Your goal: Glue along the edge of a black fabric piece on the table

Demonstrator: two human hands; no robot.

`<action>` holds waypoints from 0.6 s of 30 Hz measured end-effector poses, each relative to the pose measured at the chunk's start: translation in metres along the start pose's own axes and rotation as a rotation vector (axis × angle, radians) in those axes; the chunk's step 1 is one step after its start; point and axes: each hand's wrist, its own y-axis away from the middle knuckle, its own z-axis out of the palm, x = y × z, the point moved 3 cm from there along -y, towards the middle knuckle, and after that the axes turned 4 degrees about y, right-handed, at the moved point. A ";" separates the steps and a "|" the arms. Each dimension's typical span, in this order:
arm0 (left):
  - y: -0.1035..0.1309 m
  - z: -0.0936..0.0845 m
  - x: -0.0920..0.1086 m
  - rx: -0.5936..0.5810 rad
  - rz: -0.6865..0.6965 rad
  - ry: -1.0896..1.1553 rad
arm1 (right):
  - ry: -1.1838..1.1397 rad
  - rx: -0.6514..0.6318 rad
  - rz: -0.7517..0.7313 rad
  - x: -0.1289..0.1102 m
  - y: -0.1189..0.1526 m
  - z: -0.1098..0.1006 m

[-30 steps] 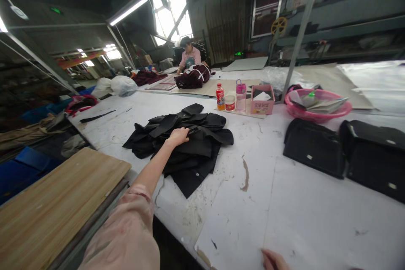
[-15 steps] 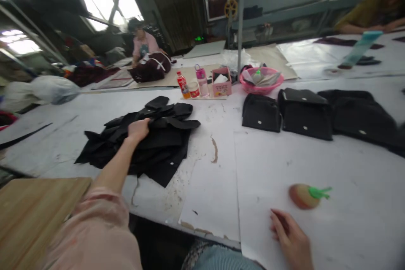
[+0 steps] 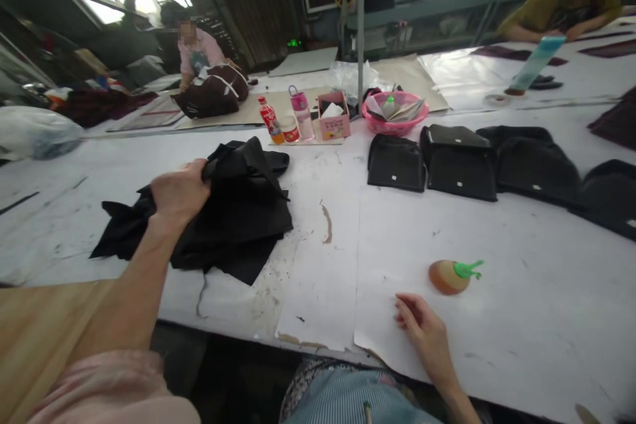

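My left hand is closed around the upper edge of a black cloth piece and lifts it off a heap of similar black pieces at the left of the table. The cloth's lower part still overlaps the heap, so where it ends is hidden. My right hand rests on the white tabletop near the front edge, fingers loosely bent and thumb apart, holding nothing. Just beyond it lies a small rounded squeeze bottle with amber liquid and a green nozzle.
Several black pouch-like pieces with small white marks line the right side. Behind stand a red-labelled bottle, a pink-lidded bottle, a pink box and a pink basin. A wooden board is at left. Two people work across the tables.
My left hand has pulled a black cloth piece up and toward the left from the heap. The right hand stays on the table. The view has shifted a little.
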 end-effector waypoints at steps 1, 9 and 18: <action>0.006 -0.010 0.012 0.020 0.028 -0.004 | -0.074 0.012 0.051 0.002 0.001 -0.008; 0.077 0.012 0.169 -0.276 0.445 0.199 | -0.019 0.416 0.255 0.035 0.013 -0.079; 0.152 0.041 0.244 -0.428 0.549 0.326 | 0.377 0.411 0.040 0.032 -0.009 -0.088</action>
